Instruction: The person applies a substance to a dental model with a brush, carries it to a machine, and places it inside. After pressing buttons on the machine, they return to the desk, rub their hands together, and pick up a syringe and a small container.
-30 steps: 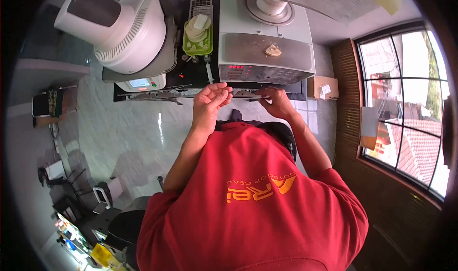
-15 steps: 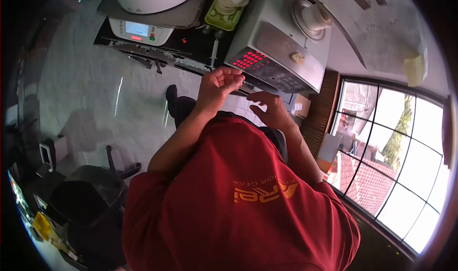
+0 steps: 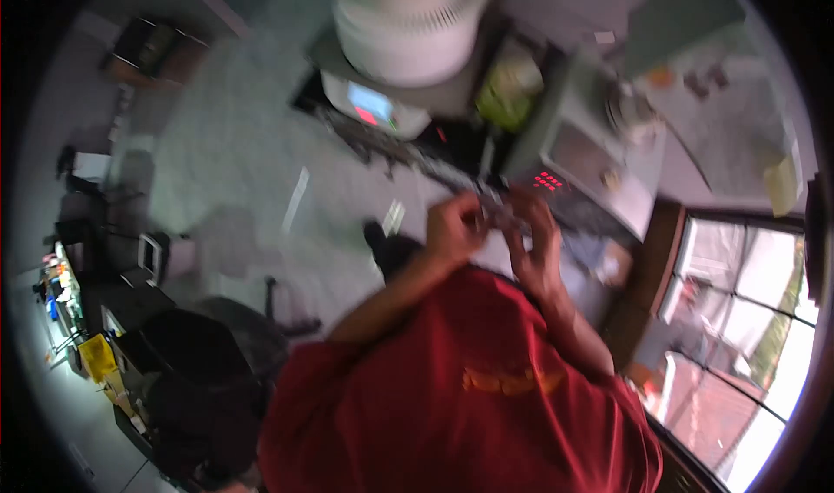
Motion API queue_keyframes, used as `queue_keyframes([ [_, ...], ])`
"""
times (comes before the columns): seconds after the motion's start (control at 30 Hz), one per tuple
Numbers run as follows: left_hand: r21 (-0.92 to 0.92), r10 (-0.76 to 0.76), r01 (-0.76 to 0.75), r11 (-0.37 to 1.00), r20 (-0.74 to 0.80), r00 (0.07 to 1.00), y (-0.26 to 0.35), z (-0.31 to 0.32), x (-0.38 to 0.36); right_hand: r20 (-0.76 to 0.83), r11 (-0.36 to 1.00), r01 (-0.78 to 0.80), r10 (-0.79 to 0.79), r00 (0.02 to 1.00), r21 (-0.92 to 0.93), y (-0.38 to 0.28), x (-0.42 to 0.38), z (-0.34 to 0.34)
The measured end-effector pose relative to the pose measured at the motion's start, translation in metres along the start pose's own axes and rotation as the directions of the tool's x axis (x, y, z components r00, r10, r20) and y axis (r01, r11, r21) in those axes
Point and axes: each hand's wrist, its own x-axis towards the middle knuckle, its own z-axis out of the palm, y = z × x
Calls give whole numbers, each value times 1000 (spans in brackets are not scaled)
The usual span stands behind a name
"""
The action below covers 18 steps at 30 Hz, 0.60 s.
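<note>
Head view, blurred: the left hand (image 3: pixel 456 229) and right hand (image 3: pixel 537 243) sit close together in front of the black bench (image 3: pixel 455 148), fingers curled inward with narrow gaps, and I cannot tell whether either grips anything. Just beyond the right hand stands the boxy white appliance (image 3: pixel 599 160) with red indicator lights, beside a green tray (image 3: pixel 502 112) bearing pale pieces. Farther left on the bench, a large white rounded machine (image 3: pixel 407 37) rises behind a lit display (image 3: pixel 370 102).
</note>
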Motion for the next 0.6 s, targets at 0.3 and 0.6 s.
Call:
queue_keyframes([
  [0.3, 306, 451, -375, 875, -238, 860, 0, -107, 28, -9, 962, 71, -71, 997, 265, -69, 45, 129],
  [0.6, 430, 540, -508, 746, 54, 840, -1, -259, 34, 237, 910, -157, 67, 969, 384, -91, 102, 258],
])
